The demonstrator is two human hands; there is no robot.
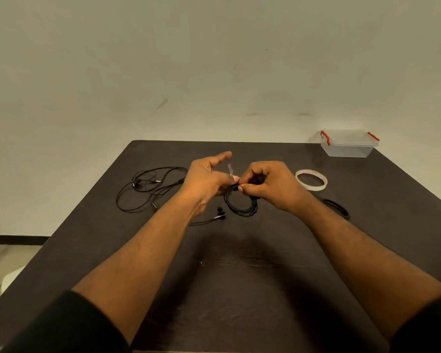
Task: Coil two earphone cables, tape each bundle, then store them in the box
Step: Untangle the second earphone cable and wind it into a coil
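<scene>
A coiled black earphone cable (241, 205) hangs above the dark table, pinched at its top by my right hand (267, 186). My left hand (206, 178) meets it there, thumb pressed at the coil's top, forefinger stretched out. A short strip of clear tape (230, 169) sticks up between the two hands. A second black earphone cable (148, 189) lies loose and uncoiled on the table to the left, its earbuds (220, 214) trailing below my left wrist. The roll of clear tape (311, 180) lies flat to the right of my right hand. The clear box (348, 143) with red latches stands at the far right corner.
The dark wooden table (239, 289) ends at a pale wall behind. A black band-like object (337, 207) lies on the table right of my right forearm. A pale floor and a white object (10, 278) show past the table's left edge.
</scene>
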